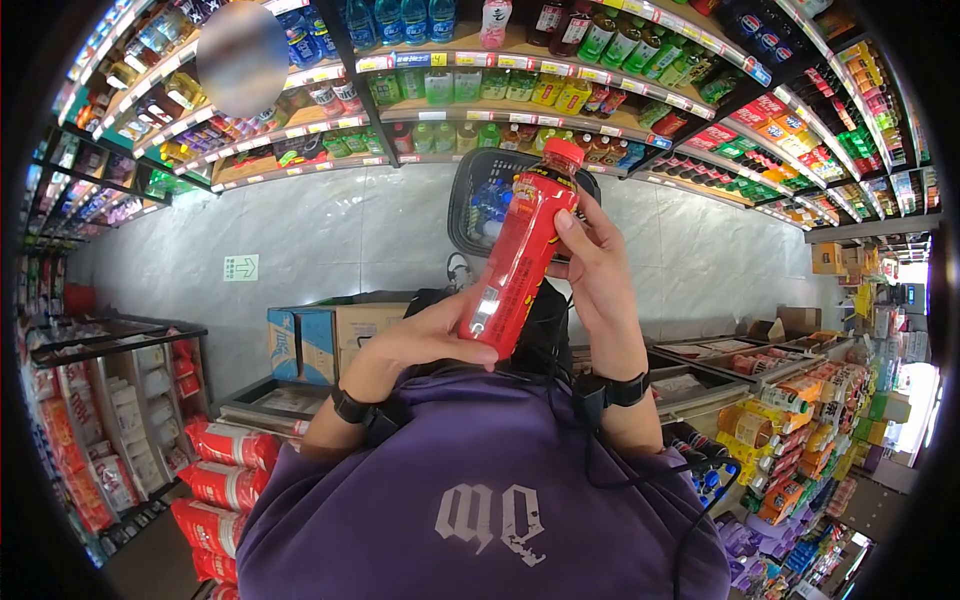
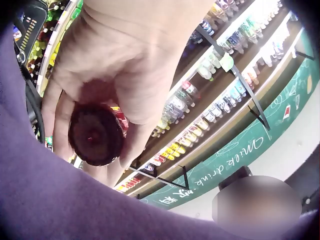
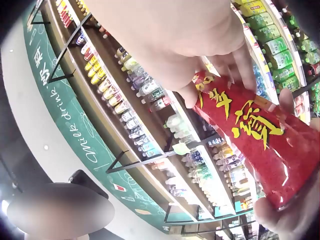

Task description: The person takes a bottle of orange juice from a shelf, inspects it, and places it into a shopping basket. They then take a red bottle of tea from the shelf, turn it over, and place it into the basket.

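Note:
A red-labelled drink bottle [image 1: 522, 255] with a red cap is tilted in front of the person's chest, held in both hands. The left hand [image 1: 425, 335] grips its lower end, thumb across the front near the base. Around the upper part, below the cap, curl the fingers of the right hand [image 1: 603, 268]. From the left wrist, the bottle's dark round base [image 2: 96, 135] shows between the fingers of the left hand [image 2: 132, 65]. Large yellow characters cover the bottle's red label [image 3: 260, 135] in the right wrist view, beside the right hand [image 3: 185, 35].
Behind the bottle, a dark shopping basket [image 1: 468, 205] with blue-tinted bottles stands on the grey floor [image 1: 330, 225]. Shelves of drinks [image 1: 480, 85] line the far side. Cardboard boxes [image 1: 345, 340] and red packages [image 1: 228, 470] are at the left; stacked drinks [image 1: 765, 430] are at the right.

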`<state>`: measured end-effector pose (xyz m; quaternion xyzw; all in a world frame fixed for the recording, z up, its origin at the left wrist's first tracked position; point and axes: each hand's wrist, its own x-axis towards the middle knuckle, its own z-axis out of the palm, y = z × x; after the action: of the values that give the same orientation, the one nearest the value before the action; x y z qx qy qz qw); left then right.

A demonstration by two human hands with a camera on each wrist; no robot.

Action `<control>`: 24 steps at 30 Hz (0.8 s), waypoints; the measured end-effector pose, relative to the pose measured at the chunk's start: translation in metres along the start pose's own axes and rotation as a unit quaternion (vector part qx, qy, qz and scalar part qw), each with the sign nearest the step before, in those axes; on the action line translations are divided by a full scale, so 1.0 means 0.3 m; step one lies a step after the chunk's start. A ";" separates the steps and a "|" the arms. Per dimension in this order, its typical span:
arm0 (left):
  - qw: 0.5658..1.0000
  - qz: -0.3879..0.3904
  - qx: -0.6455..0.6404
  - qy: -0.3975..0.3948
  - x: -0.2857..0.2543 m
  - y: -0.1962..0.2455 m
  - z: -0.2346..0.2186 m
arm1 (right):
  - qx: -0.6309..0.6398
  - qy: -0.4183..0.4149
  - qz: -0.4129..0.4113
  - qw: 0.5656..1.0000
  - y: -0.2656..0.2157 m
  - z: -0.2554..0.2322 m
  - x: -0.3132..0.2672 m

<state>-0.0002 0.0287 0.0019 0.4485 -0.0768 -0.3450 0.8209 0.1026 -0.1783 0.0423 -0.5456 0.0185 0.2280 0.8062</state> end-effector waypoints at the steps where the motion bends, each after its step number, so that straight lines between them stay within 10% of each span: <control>1: 1.000 -0.004 0.004 0.002 0.001 -0.003 -0.001 | -0.009 0.005 -0.007 1.000 0.003 0.003 -0.002; 24: 0.998 0.053 0.025 0.013 0.004 0.145 0.050 | -0.060 -0.077 -0.100 0.990 -0.187 0.106 -0.008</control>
<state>0.0158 0.0335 0.0449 0.4689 -0.0984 -0.2929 0.8274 0.1152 -0.1676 0.1046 -0.5726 -0.1121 0.1884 0.7900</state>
